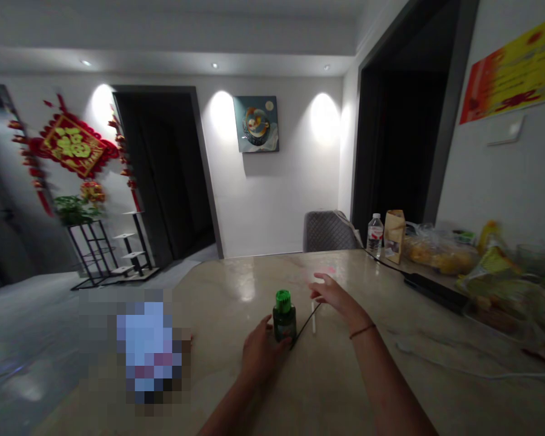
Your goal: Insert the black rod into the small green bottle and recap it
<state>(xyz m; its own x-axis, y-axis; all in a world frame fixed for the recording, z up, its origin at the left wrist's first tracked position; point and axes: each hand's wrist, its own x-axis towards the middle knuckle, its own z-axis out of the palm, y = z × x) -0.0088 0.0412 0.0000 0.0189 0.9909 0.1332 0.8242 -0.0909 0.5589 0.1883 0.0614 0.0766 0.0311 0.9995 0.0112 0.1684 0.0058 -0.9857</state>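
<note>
A small dark green bottle (284, 324) with a bright green ribbed cap stands upright on the table. My left hand (260, 351) curls around its lower left side, with fingers behind and thumb at the front. To the right of the bottle, my right hand (330, 293) reaches over the table with its fingers apart and slightly bent. Below those fingers are a thin black stick (305, 327), slanting toward the bottle's base, and a short white stick (313, 320). Whether the right fingertips touch the black stick I cannot tell.
The marble-patterned table (227, 284) carries a water bottle (375, 236), a paper bag (394, 236), bagged food (440, 251) and a black bar-shaped object (436, 292) at the right. A white cable (472, 369) crosses the right side. A grey chair (331, 231) stands behind.
</note>
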